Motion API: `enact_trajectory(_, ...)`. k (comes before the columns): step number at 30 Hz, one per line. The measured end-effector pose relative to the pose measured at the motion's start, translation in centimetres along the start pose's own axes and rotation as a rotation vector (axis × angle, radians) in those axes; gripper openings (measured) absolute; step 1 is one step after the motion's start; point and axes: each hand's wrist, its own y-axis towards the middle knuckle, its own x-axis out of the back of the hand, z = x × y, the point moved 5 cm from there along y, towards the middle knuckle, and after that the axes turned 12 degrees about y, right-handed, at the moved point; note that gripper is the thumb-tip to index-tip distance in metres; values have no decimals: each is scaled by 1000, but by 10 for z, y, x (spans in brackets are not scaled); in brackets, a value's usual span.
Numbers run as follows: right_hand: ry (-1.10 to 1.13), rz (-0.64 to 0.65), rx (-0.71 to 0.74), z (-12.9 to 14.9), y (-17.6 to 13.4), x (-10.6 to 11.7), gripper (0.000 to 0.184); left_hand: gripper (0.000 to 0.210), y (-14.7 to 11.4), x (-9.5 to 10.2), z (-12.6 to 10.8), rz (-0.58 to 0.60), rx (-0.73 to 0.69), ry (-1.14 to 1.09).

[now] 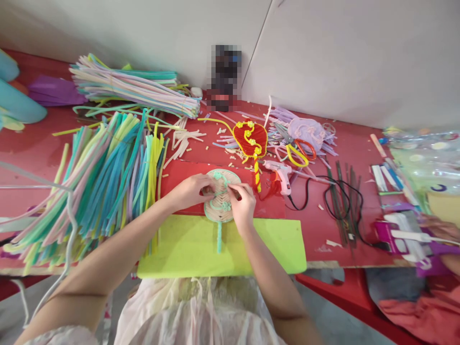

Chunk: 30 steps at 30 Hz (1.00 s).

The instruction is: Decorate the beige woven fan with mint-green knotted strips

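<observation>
A round fan made of pipe cleaners [220, 211], pale beige with a mint-green rim, green flower decoration and a green handle, lies in front of me with its handle toward my body. My left hand [196, 191] is at its left side, thumb and forefinger pinched over the upper face. From the right, my right hand [243, 203] pinches at the upper middle of the fan, by the green trim. Exactly which strand the fingertips hold is too small to tell. A lime-green board [266, 244] lies partly under the handle.
Pipe-cleaner bundles [115, 177] crowd the left. Beyond the fan lie a red-and-yellow fan [249, 139], scissors [297, 149] and a pink glue gun [282, 175] with a black cord. Cut scraps [185, 139] litter the red table [309, 239]. At far right is a person's hand [438, 225].
</observation>
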Motion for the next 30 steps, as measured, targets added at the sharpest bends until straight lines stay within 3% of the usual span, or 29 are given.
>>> enact_trajectory(7, 5, 2, 11, 1, 0, 0, 13, 5, -1, 0, -5, -24, -1, 111)
enact_trajectory(30, -126, 51, 64, 1, -2, -2, 15, 4, 1, 0, -4, -22, -34, 59)
